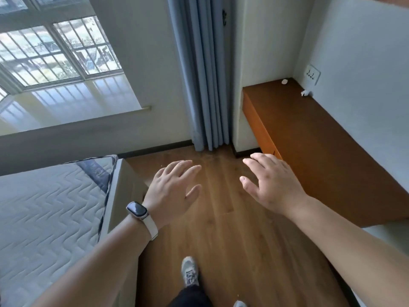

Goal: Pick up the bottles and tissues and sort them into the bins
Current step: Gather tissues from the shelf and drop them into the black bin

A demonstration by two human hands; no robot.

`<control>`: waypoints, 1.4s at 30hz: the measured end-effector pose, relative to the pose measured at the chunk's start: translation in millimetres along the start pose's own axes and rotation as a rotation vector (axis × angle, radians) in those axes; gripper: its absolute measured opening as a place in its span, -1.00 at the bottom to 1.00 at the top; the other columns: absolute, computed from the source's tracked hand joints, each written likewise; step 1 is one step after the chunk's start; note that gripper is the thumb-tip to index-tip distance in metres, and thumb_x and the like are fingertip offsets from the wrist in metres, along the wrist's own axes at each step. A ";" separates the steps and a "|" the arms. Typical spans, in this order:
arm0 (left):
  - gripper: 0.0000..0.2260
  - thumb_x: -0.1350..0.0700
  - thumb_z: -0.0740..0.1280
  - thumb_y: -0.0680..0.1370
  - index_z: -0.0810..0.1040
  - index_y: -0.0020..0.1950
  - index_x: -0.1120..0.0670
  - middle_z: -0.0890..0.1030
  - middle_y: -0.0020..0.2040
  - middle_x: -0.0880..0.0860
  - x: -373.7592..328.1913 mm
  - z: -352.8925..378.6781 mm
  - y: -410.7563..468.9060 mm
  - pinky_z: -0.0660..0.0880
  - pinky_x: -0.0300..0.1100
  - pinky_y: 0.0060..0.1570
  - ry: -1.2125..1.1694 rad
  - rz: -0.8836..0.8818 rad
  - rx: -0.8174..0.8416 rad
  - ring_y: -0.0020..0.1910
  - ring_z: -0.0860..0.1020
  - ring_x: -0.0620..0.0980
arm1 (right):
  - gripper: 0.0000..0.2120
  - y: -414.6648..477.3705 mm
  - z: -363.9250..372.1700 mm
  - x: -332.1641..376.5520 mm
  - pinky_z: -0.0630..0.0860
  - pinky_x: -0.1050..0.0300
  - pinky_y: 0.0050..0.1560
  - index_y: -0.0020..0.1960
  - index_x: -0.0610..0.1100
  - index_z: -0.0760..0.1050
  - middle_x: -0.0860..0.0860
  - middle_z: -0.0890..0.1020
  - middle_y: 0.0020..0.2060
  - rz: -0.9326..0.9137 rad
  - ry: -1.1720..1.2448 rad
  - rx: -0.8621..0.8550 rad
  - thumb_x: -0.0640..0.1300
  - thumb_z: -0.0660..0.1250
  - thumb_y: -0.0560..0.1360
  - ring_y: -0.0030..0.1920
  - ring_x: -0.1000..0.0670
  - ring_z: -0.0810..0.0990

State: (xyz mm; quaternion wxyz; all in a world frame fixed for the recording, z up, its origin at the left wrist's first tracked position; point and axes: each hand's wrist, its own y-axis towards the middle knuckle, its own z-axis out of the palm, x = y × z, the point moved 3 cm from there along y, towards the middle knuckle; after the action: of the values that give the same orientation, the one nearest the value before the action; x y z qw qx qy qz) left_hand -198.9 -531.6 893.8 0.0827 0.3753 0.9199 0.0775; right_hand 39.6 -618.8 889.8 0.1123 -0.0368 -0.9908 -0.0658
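Observation:
My left hand (171, 191), with a watch on its wrist, is stretched out in front of me over the wooden floor, fingers spread and holding nothing. My right hand (270, 185) is held out beside it, fingers relaxed and empty too. Two small white things that may be crumpled tissues lie on the brown desk: one (284, 81) near the far corner, another (306, 93) by the wall. No bottle and no bin shows in the head view.
A bare quilted mattress (44, 218) on its bed frame fills the left. A brown wall-mounted desk (321, 151) runs along the right wall under a socket (312, 74). Blue curtains (201, 74) hang ahead beside a window. Wooden floor (232, 240) lies between, with my shoe (190, 271) on it.

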 end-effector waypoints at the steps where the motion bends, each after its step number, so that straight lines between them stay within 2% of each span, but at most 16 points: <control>1: -0.55 -0.18 0.18 0.57 0.45 0.40 -0.04 0.49 0.37 -0.02 5.4 5.9 12.2 0.38 0.04 0.29 -0.008 0.010 0.008 0.39 0.40 0.04 | -0.46 9.4 1.8 -4.9 0.37 -0.08 0.30 0.36 -0.09 0.41 -0.05 0.46 0.32 0.011 -0.002 0.001 0.20 0.02 0.55 0.34 -0.08 0.37; 6: -0.56 -0.17 0.19 0.56 0.46 0.38 -0.03 0.51 0.34 -0.01 40.2 32.5 87.1 0.44 0.09 0.24 -0.051 0.073 0.002 0.35 0.43 0.07 | -0.44 68.0 6.7 -30.4 0.37 -0.06 0.27 0.34 -0.09 0.43 -0.02 0.48 0.30 0.090 -0.056 0.002 0.22 0.01 0.54 0.33 -0.06 0.39; 16: -0.54 -0.17 0.17 0.55 0.48 0.37 -0.01 0.53 0.32 0.00 133.7 54.0 255.1 0.45 0.05 0.21 -0.129 0.217 -0.024 0.32 0.45 0.07 | -0.44 223.4 0.4 -46.6 0.34 -0.05 0.31 0.41 -0.06 0.37 -0.01 0.41 0.36 0.244 -0.202 0.025 0.23 -0.01 0.56 0.37 -0.04 0.33; 21: -0.53 -0.18 0.15 0.56 0.45 0.41 -0.04 0.49 0.36 -0.02 161.8 63.1 326.9 0.42 0.05 0.27 -0.178 0.267 0.014 0.36 0.42 0.07 | -0.48 270.8 -0.9 -53.6 0.34 -0.03 0.32 0.41 -0.04 0.35 0.01 0.40 0.37 0.325 -0.196 0.002 0.22 0.01 0.58 0.38 -0.03 0.32; 26: -0.55 -0.18 0.14 0.57 0.45 0.39 -0.04 0.48 0.38 -0.01 165.6 78.4 377.3 0.41 0.06 0.29 -0.168 0.329 0.054 0.39 0.41 0.08 | -0.46 301.8 4.9 -79.8 0.34 -0.02 0.33 0.41 -0.02 0.34 0.03 0.39 0.38 0.401 -0.214 0.048 0.24 -0.03 0.57 0.39 -0.03 0.33; 33: -0.59 -0.11 0.26 0.58 0.44 0.40 -0.02 0.50 0.36 0.02 146.1 108.2 456.0 0.39 0.08 0.30 -0.119 0.408 0.107 0.38 0.42 0.10 | -0.46 344.6 20.2 -143.6 0.35 -0.05 0.31 0.40 -0.02 0.34 0.02 0.40 0.36 0.459 -0.210 0.060 0.24 -0.05 0.57 0.38 -0.05 0.34; 42: -0.60 -0.13 0.18 0.61 0.41 0.42 -0.07 0.44 0.42 -0.02 105.5 142.8 583.1 0.30 0.04 0.36 -0.004 0.444 0.205 0.43 0.36 0.05 | -0.46 424.0 32.9 -252.0 0.29 -0.07 0.36 0.43 0.00 0.29 0.02 0.36 0.41 0.496 -0.096 0.084 0.24 -0.07 0.58 0.42 -0.05 0.30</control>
State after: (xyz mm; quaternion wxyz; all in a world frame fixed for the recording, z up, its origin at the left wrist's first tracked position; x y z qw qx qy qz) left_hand 152.0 -34.1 864.1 0.0269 0.5748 0.8178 -0.0009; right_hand 314.5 -209.7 852.5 0.0794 -0.2771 -0.9575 0.0067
